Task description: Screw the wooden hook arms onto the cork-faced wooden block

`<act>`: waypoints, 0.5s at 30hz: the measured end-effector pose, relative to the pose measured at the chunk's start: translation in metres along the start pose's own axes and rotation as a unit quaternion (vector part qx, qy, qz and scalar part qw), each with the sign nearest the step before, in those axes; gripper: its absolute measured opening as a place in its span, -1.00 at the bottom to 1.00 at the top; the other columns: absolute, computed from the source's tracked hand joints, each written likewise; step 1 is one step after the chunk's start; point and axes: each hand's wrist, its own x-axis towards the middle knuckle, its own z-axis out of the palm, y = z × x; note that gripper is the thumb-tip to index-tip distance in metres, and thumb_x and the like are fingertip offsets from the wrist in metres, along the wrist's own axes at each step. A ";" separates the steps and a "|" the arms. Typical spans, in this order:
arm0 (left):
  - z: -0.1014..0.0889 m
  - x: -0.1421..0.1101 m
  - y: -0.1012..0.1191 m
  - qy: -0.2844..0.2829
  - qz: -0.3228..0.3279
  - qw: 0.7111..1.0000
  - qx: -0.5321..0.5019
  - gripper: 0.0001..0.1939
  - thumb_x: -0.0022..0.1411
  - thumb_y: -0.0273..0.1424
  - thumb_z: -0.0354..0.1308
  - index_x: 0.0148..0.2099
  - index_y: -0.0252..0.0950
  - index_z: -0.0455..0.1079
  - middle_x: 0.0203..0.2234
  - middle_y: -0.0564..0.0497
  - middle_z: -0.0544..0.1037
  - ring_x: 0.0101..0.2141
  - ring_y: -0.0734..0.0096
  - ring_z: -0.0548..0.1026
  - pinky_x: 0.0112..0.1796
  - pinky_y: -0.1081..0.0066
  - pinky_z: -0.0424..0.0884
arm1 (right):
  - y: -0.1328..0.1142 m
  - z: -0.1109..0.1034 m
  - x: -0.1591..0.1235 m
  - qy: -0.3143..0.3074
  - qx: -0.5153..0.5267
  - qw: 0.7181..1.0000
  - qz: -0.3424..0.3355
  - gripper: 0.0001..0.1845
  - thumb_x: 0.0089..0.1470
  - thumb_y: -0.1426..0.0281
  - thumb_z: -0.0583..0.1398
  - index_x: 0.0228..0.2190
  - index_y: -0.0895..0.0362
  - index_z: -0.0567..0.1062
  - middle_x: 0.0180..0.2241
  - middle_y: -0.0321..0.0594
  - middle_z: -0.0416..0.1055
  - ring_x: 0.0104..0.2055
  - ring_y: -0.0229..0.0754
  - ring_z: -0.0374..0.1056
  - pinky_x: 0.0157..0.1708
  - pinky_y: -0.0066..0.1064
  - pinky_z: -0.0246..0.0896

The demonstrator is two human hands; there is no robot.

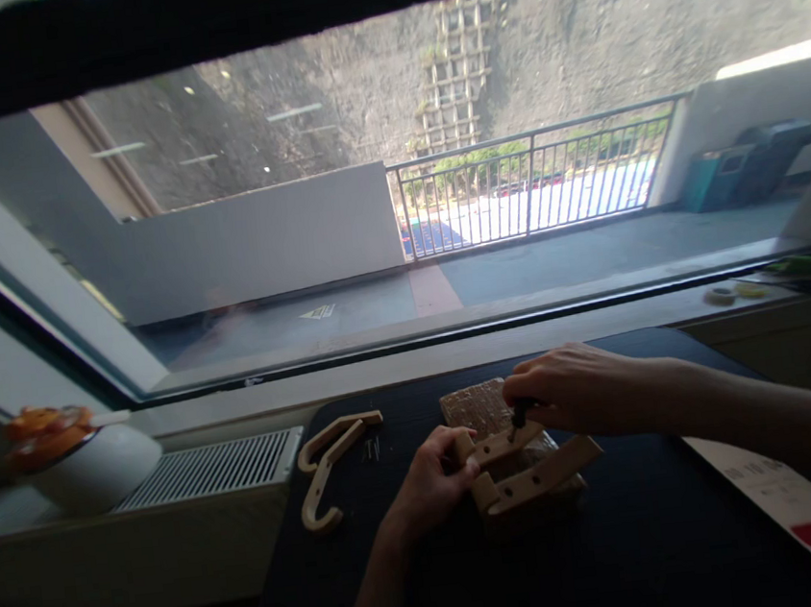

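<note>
My left hand point(435, 479) is closed on the hooked end of a pale wooden hook point(491, 449). A second wooden hook point(540, 479) with dark holes lies just in front of it. Both rest on a brown block point(478, 404) that looks wrapped in shiny clear film. My right hand point(555, 386) grips the dark handle of a screwdriver point(522, 414), its tip pointing down at the held hook. Where the tip meets the wood is too small to make out. Left of my hands, two more wooden hooks point(321, 505) lie beside several screws point(372, 450).
Everything lies on a dark table point(420, 582). A printed card or box point(791, 519) with a red patch lies under my right forearm. Beyond the table run a window sill point(398, 367) and a radiator grille point(212, 467). A white pot point(103, 461) with something orange stands left; tape rolls point(720, 296) lie right.
</note>
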 end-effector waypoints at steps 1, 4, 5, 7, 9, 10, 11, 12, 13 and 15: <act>0.000 0.000 0.000 0.001 0.000 1.000 0.000 -0.67 0.13 -0.44 0.14 -0.02 -0.26 0.39 -0.23 0.00 0.44 -0.25 0.36 0.40 -0.21 0.40 0.34 | 0.000 0.001 0.001 0.000 0.006 1.000 -0.007 -0.84 0.05 0.46 0.08 -0.36 0.08 0.47 -0.38 -0.24 0.48 -0.44 -0.22 0.36 -0.54 -0.45 -0.07; 0.001 0.001 -0.002 0.003 0.001 1.000 0.001 -0.67 0.13 -0.43 0.14 -0.02 -0.26 0.39 -0.22 -0.01 0.44 -0.24 0.35 0.40 -0.21 0.39 0.34 | 0.001 0.006 0.006 0.011 0.008 1.000 -0.022 -0.84 0.07 0.46 0.07 -0.37 0.09 0.46 -0.39 -0.24 0.48 -0.45 -0.23 0.35 -0.54 -0.44 -0.07; 0.001 0.001 -0.002 0.004 0.001 1.000 0.002 -0.67 0.12 -0.42 0.15 -0.02 -0.27 0.39 -0.22 -0.01 0.44 -0.25 0.35 0.40 -0.21 0.39 0.34 | 0.001 0.008 0.007 0.014 0.006 1.000 -0.025 -0.85 0.08 0.46 0.07 -0.38 0.10 0.46 -0.40 -0.24 0.48 -0.45 -0.22 0.36 -0.53 -0.44 -0.06; 0.001 0.001 -0.003 0.004 0.002 1.000 0.003 -0.67 0.12 -0.41 0.15 -0.02 -0.28 0.39 -0.22 -0.02 0.44 -0.24 0.34 0.40 -0.21 0.39 0.34 | 0.002 0.012 0.010 0.017 -0.004 1.000 -0.022 -0.87 0.08 0.43 0.09 -0.38 0.12 0.45 -0.42 -0.23 0.49 -0.44 -0.20 0.38 -0.53 -0.43 -0.06; 0.001 0.001 -0.003 0.004 0.002 1.000 0.003 -0.66 0.12 -0.42 0.15 -0.02 -0.27 0.39 -0.22 -0.02 0.44 -0.24 0.34 0.40 -0.21 0.39 0.34 | 0.003 0.015 0.012 0.020 -0.023 1.000 -0.007 -0.88 0.10 0.40 0.11 -0.38 0.14 0.46 -0.45 -0.21 0.49 -0.45 -0.18 0.39 -0.54 -0.43 -0.07; 0.001 0.001 -0.003 0.003 0.002 1.000 0.004 -0.67 0.12 -0.42 0.15 -0.02 -0.27 0.39 -0.22 -0.01 0.44 -0.24 0.35 0.40 -0.21 0.39 0.34 | 0.004 0.016 0.012 0.024 -0.034 0.999 0.004 -0.87 0.11 0.38 0.12 -0.37 0.15 0.46 -0.46 -0.19 0.50 -0.45 -0.17 0.40 -0.54 -0.42 -0.08; 0.001 0.001 -0.003 0.003 0.003 1.000 0.004 -0.67 0.12 -0.43 0.15 -0.02 -0.27 0.40 -0.21 -0.01 0.44 -0.24 0.35 0.40 -0.21 0.39 0.34 | 0.004 0.017 0.013 0.029 -0.047 0.998 0.018 -0.85 0.12 0.36 0.12 -0.37 0.17 0.46 -0.48 -0.18 0.50 -0.47 -0.16 0.41 -0.56 -0.42 -0.09; 0.001 0.001 -0.003 0.004 0.003 1.000 0.004 -0.67 0.12 -0.43 0.15 -0.03 -0.26 0.40 -0.22 -0.01 0.44 -0.24 0.35 0.40 -0.20 0.40 0.34 | 0.004 0.018 0.014 0.033 -0.058 0.997 0.033 -0.82 0.13 0.34 0.12 -0.36 0.18 0.46 -0.49 -0.16 0.50 -0.47 -0.15 0.41 -0.57 -0.42 -0.10; 0.001 0.001 -0.003 0.004 0.003 1.000 0.004 -0.67 0.12 -0.44 0.15 -0.03 -0.26 0.40 -0.22 -0.01 0.44 -0.24 0.36 0.40 -0.20 0.40 0.34 | 0.003 0.020 0.014 0.038 -0.069 0.996 0.047 -0.80 0.14 0.31 0.12 -0.37 0.19 0.46 -0.50 -0.15 0.50 -0.48 -0.13 0.42 -0.58 -0.41 -0.11; 0.001 0.001 -0.002 0.003 0.001 1.000 0.003 -0.67 0.12 -0.43 0.15 -0.03 -0.26 0.40 -0.23 0.00 0.44 -0.24 0.36 0.40 -0.20 0.40 0.34 | 0.001 0.022 0.016 0.048 -0.086 0.993 0.066 -0.75 0.16 0.28 0.10 -0.39 0.20 0.45 -0.52 -0.14 0.49 -0.49 -0.12 0.42 -0.59 -0.41 -0.13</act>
